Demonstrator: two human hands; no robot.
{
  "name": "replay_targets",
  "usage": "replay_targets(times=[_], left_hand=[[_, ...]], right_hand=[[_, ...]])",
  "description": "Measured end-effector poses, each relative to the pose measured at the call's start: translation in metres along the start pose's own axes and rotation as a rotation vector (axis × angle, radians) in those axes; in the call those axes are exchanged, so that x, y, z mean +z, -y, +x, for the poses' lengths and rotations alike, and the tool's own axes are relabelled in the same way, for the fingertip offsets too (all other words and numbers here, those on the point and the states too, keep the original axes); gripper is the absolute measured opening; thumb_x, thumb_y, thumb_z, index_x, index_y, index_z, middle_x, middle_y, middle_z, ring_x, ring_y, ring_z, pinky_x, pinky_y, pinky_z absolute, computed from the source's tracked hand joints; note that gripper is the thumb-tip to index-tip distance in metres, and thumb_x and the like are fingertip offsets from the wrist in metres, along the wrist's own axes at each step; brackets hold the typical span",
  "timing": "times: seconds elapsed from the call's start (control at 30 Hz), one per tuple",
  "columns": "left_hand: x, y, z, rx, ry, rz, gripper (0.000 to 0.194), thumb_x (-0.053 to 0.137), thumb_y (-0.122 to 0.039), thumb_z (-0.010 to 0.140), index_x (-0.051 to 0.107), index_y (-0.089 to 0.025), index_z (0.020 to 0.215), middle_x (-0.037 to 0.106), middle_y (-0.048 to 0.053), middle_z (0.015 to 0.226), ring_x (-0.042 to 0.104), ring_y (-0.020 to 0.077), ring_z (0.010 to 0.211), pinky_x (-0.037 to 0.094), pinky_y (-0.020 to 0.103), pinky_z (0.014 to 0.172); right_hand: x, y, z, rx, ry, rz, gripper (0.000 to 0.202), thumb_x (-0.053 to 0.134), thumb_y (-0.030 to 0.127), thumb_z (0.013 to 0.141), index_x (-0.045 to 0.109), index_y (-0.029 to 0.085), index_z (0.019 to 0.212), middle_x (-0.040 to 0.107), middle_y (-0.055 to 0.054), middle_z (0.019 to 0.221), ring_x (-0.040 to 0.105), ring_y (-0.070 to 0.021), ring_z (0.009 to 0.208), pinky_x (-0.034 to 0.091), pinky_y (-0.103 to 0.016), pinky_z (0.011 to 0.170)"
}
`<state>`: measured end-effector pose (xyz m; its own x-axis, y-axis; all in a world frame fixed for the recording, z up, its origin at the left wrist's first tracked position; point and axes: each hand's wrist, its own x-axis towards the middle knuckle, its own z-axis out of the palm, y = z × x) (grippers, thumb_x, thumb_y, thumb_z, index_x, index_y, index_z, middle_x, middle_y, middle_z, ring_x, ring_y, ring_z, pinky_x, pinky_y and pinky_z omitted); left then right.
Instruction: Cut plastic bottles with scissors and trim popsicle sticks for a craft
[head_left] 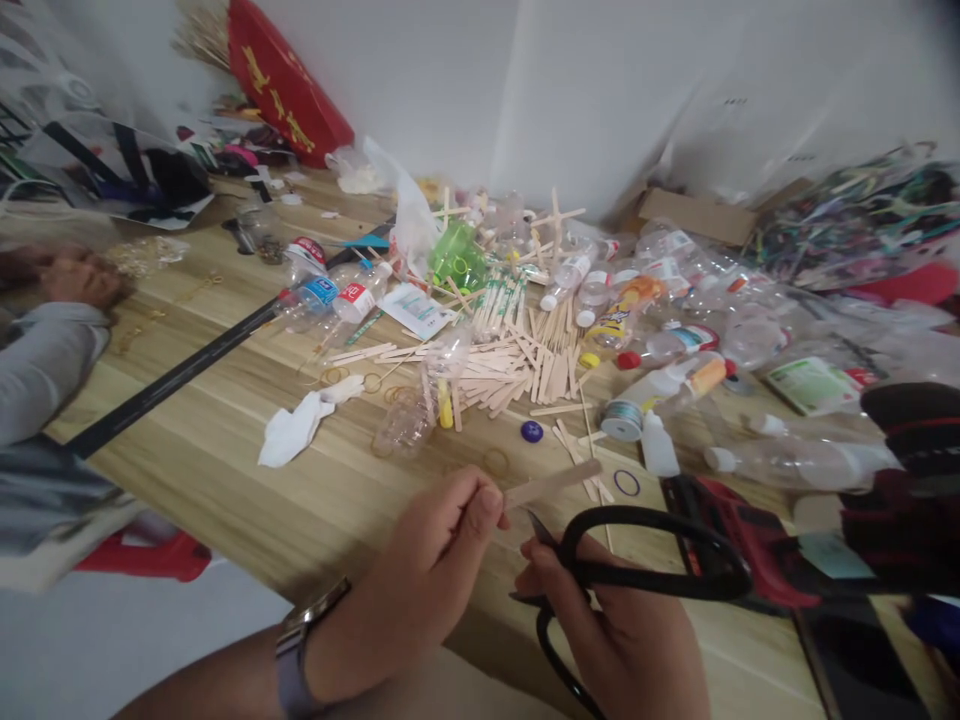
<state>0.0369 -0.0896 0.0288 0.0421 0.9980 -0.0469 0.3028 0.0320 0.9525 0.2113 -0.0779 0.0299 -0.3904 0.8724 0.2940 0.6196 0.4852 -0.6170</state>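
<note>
Left hand pinches one end of a flat stick between thumb and fingertips; the stick juts right and slightly up over the table near its front edge. Right hand is closed through the black loops of the scissors. Blades mostly hidden; only a dark tip shows just below the stick, can't tell if it touches.

Containers: clear bottle lying on its side mid-table, yellow piece and a few sticks visible inside or against it, can't tell which. Two more bottles with red and blue labels lie left of the stick pile, contents unclear. Green cup behind the pile, tipped, contents unclear. Glue bottle upright right of the pile, beside a thread spool. White tissue crumpled on the left. Another person's sleeve at the far left.
</note>
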Motion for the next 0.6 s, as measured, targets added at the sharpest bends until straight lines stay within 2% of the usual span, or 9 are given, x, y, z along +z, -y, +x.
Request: replay_targets(times=[0.13,0.23,0.33,0.6], left_hand=[[0.0002,-0.0042,-0.0025,0.003,0.038,0.108,0.032,0.033,-0.041,0.102,0.053,-0.022,0.086,0.06,-0.003,0.076,0.056,0.0144,0.072,0.039,0.027,0.066],[0.0004,-0.0079,-0.0041,0.021,0.041,0.169,0.026,0.033,-0.036,0.102,0.053,-0.022,0.091,0.063,-0.002,0.079,0.06,0.0151,0.074,0.041,0.027,0.067],[0.0007,-0.0089,-0.0047,0.056,0.028,0.244,0.025,0.034,-0.033,0.102,0.054,-0.023,0.092,0.065,-0.001,0.079,0.062,0.0161,0.074,0.042,0.028,0.064],[0.0028,-0.0061,-0.0044,0.245,-0.038,0.509,0.028,0.031,-0.029,0.103,0.056,-0.022,0.092,0.069,0.001,0.078,0.067,0.018,0.07,0.048,0.029,0.062]], right_hand=[[0.0017,0.0003,0.0015,-0.036,-0.033,-0.087,0.038,0.046,0.033,0.099,0.062,0.022,0.067,0.067,0.0,0.059,0.063,-0.0133,0.051,0.045,-0.021,0.049],[0.0023,-0.0019,0.0037,-0.12,-0.059,-0.145,0.035,0.047,0.029,0.098,0.061,0.021,0.067,0.064,0.001,0.056,0.061,-0.0128,0.048,0.043,-0.021,0.048],[0.0032,-0.0043,0.0038,-0.137,-0.076,-0.185,0.034,0.047,0.027,0.098,0.06,0.021,0.068,0.064,0.001,0.057,0.062,-0.0128,0.049,0.042,-0.022,0.048],[0.0076,-0.0054,0.0055,-0.178,-0.121,-0.287,0.042,0.04,0.032,0.103,0.062,0.019,0.068,0.063,0.0,0.054,0.06,-0.0123,0.045,0.041,-0.022,0.046]])
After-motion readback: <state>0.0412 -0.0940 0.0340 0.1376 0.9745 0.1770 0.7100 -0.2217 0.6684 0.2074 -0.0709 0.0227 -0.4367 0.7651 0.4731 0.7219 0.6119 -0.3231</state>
